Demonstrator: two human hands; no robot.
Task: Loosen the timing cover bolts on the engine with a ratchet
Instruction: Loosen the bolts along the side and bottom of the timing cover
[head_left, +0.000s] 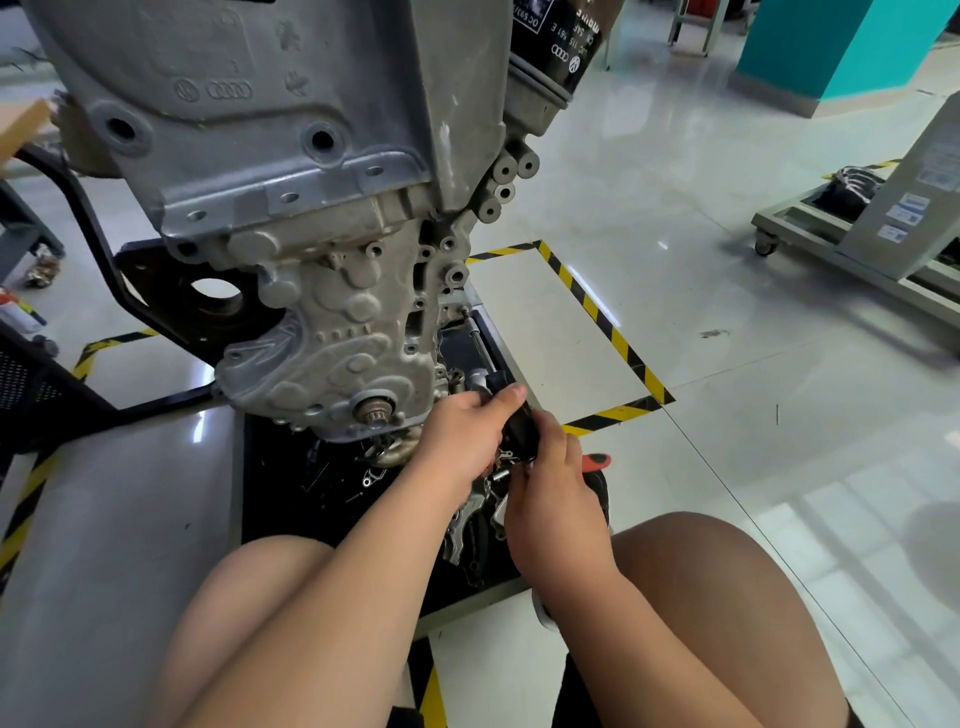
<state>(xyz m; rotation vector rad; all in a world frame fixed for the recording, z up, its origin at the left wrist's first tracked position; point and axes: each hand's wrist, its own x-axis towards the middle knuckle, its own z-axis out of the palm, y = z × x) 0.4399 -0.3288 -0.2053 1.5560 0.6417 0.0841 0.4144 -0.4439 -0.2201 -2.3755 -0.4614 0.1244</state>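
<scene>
Gripping blk-handled, chrome-headed ratchet (521, 427) w/ left hand (460, 441) & right hand (553, 501).

One engine (311, 208), one ratchet (521, 427), one oil filter (563, 49), two hands (460, 441) (553, 501)

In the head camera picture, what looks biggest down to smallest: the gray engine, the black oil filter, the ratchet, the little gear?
1. engine
2. oil filter, cut off at the top edge
3. ratchet, partly covered, so its place after the filter is unsure
4. gear

Auto workshop w/ engine (291, 208) on stand (98, 244), hazard-tape floor marks (587, 296), wheeled rig (857, 228)
</scene>
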